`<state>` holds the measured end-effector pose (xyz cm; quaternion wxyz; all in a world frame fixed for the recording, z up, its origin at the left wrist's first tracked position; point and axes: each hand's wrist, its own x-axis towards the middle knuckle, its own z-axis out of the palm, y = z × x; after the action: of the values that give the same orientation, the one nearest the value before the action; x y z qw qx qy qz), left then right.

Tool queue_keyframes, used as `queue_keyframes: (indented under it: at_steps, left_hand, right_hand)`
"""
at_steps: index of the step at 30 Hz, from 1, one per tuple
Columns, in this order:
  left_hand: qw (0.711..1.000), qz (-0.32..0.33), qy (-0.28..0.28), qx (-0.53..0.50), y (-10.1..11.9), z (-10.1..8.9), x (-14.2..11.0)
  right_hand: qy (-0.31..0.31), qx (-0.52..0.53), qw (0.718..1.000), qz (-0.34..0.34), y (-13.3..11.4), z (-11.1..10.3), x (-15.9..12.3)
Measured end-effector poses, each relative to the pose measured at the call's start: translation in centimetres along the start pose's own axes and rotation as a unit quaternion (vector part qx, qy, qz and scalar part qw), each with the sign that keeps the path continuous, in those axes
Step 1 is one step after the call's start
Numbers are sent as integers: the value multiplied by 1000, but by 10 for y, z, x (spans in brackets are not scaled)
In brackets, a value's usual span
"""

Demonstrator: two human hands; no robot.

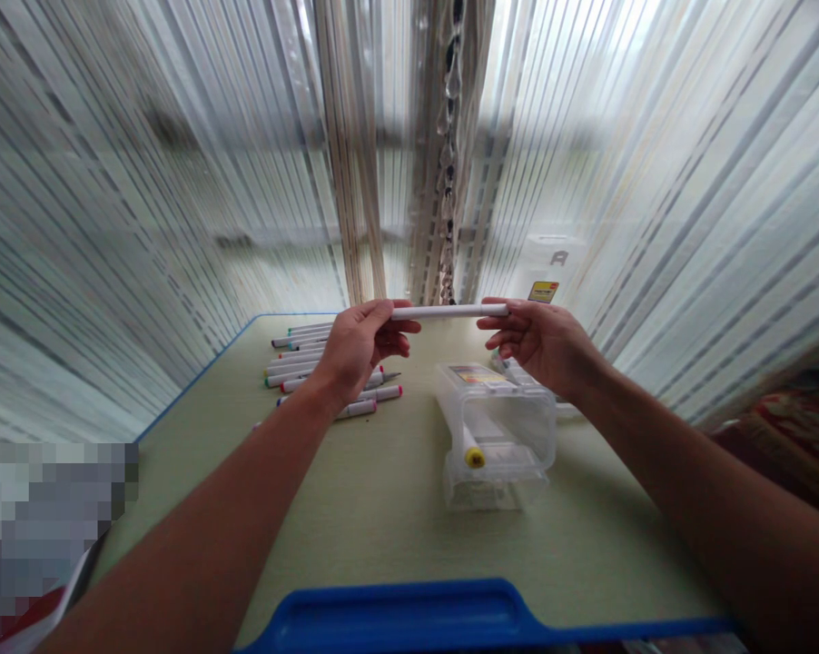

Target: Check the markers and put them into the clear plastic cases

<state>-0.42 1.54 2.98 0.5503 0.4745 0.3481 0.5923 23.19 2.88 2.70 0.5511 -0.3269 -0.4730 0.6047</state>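
A white marker [443, 312] is held level above the table, one end in each hand. My left hand [361, 343] pinches its left end between thumb and fingers. At the other end, my right hand [542, 343] grips it the same way, the remaining fingers loosely curled. Below and to the left lie several white markers with coloured ends [300, 363], partly hidden by my left hand and forearm. Below my right hand a clear plastic case [508, 427] lies on its side, its opening towards me. Inside it is a marker with a yellow end [476, 456].
The pale green table [355, 527] has a blue edge with a blue tray [402, 613] at the front. A clear plastic piece with a yellow label [543, 292] stands at the back right. Striped, stringy curtains [246, 163] hang behind the table. Patterned fabric [801, 436] is at the right.
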Motion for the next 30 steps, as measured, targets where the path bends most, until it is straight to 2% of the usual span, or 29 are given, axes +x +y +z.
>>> queue_keyframes:
  at_steps: [8,23,30]
  left_hand:
    - [998,14,-11,54,-4,-1,0]
    - [984,51,-30,166,-10,-3,-3]
    - [983,48,-35,173,-11,-4,-2]
  right_hand:
    - [32,-23,999,3,0,3,0]
    - [-13,-108,993,-49,15,-1,2]
    - [-16,-118,991,-55,14,-2,1]
